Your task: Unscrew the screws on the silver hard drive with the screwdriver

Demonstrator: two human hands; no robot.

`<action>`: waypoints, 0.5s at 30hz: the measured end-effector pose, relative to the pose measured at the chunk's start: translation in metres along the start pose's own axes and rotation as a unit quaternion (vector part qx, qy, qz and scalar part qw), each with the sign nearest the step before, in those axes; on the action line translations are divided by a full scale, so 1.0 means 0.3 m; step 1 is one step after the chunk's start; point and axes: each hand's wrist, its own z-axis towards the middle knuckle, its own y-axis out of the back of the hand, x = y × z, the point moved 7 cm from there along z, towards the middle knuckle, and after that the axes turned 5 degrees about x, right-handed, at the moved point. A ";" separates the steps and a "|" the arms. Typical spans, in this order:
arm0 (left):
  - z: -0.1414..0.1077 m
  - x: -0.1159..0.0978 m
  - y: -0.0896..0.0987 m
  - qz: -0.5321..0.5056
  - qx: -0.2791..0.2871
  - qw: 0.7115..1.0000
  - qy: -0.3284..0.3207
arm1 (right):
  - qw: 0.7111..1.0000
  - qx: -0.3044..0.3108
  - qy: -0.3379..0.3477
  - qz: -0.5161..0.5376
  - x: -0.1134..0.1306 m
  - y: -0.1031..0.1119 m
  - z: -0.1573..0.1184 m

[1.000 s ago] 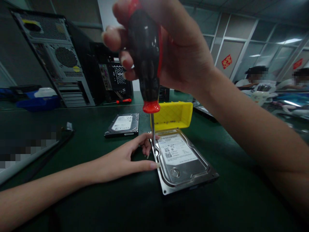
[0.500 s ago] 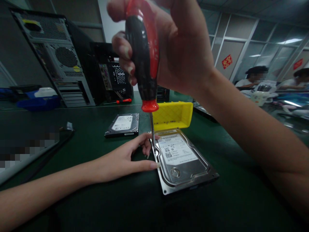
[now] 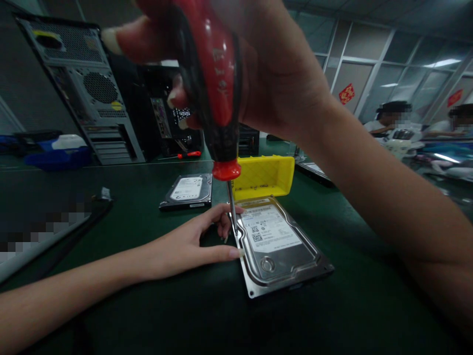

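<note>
A silver hard drive (image 3: 273, 264) with a white label lies on the green table. My left hand (image 3: 197, 249) grips its left edge, thumb on the near part and index finger farther back, the other fingers curled. Above it, my right hand (image 3: 266, 64) is wrapped round the red-and-black handle of a screwdriver (image 3: 221, 98). Thumb or index finger sticks out to the left; which one I cannot tell. The steel shaft points down, its tip at the drive's left edge between my left thumb and index finger. Any screw under the tip is too small to make out.
Behind the drive a yellow bin (image 3: 266, 177) lies with small dark bits in it. A second hard drive (image 3: 187, 191) sits left of it. Computer cases (image 3: 92, 93), a red-handled screwdriver (image 3: 189, 155) and a blue tray (image 3: 57, 157) stand farther back. Two people sit at the right.
The screwdriver handle has turned, bringing its red lettered side to the front. My right hand has twisted and shifted left a little. My left hand and the drive stay put.
</note>
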 end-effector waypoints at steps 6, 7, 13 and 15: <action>0.004 0.004 0.001 0.001 -0.005 1.000 -0.002 | 0.991 0.000 0.082 -0.105 0.017 -0.001 -0.010; 0.005 0.005 0.000 0.004 -0.004 1.000 -0.004 | 0.987 0.011 0.108 -0.115 0.022 -0.004 -0.017; 0.001 0.002 0.007 -0.004 -0.014 1.000 0.007 | 0.966 -0.051 0.135 -0.215 0.032 0.036 -0.034; 0.000 -0.002 0.004 0.004 -0.006 1.000 0.008 | 0.963 -0.065 0.125 -0.231 0.034 0.042 -0.029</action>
